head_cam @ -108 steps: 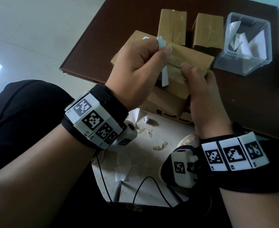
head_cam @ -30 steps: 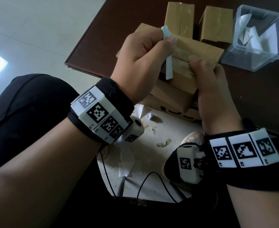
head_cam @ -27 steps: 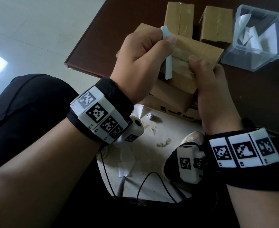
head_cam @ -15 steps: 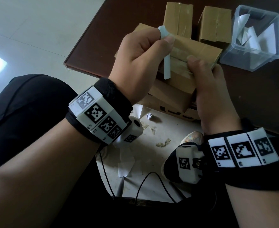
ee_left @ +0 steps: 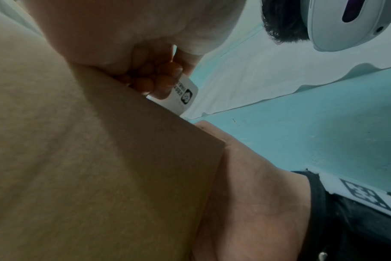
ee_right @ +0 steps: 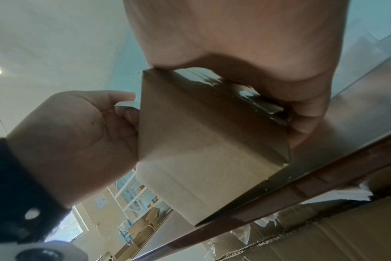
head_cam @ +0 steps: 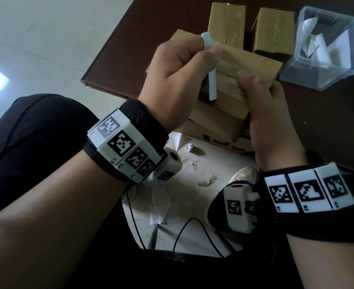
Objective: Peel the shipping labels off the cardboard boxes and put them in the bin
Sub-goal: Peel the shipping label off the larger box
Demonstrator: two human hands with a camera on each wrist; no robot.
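Note:
My right hand (head_cam: 257,105) grips a small brown cardboard box (head_cam: 253,65) held up over the table's near edge, thumb on its top face. My left hand (head_cam: 208,50) pinches a white shipping label (head_cam: 212,86) between thumb and fingers; the strip stands up off the box's left side. The left wrist view shows the label (ee_left: 183,96) with black print sticking out past my curled fingers (ee_left: 154,79) against the box (ee_left: 101,167). From the right wrist, the box (ee_right: 201,141) sits between the left hand (ee_right: 127,113) and my right fingers (ee_right: 301,114). A clear plastic bin (head_cam: 297,74) holding white labels stands at the right.
Two more cardboard boxes (head_cam: 226,24) (head_cam: 273,32) stand at the back of the dark brown table (head_cam: 328,126). A larger box (head_cam: 211,124) lies under the held one. Below the table edge, paper scraps and a black cable (head_cam: 184,228) lie on a pale floor sheet.
Both grips are unchanged. The hands, box and label hold nearly the same pose, with only a small shift in the view.

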